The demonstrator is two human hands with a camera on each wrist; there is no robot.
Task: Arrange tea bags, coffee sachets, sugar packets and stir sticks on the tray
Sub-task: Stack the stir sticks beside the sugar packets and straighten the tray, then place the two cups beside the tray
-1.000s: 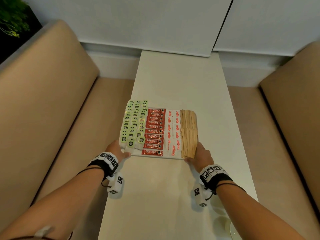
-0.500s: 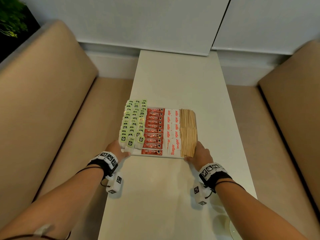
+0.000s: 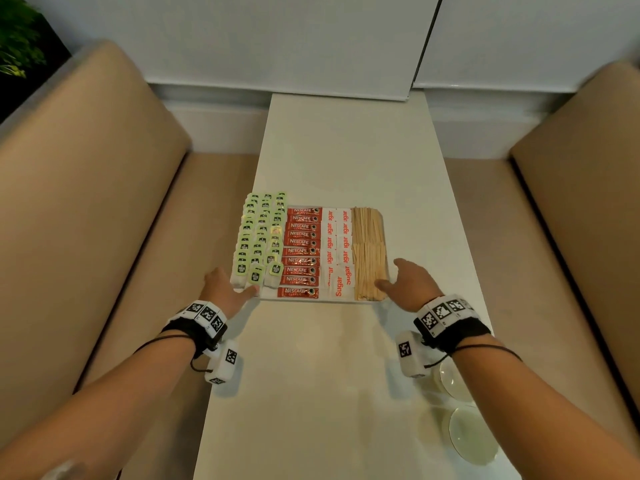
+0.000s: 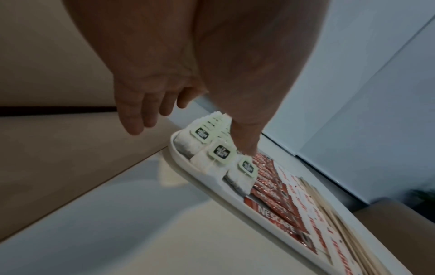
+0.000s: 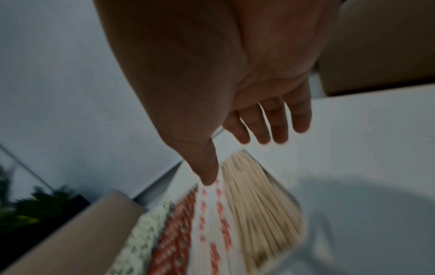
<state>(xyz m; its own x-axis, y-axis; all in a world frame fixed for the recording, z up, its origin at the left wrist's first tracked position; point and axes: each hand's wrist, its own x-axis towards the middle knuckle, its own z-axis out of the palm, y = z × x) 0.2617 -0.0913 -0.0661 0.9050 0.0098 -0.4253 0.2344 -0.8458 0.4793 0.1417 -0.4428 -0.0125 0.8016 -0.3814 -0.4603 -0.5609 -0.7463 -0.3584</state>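
Lying between open fingers [image 3: 398, 263]: tray [image 3: 325, 300]

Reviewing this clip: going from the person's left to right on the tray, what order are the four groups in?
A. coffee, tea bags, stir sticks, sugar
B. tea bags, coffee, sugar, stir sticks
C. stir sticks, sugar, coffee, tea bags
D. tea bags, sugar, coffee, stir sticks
B: in the head view the tea bags lie leftmost, then the coffee, the sugar and the stir sticks at the tray's right edge.
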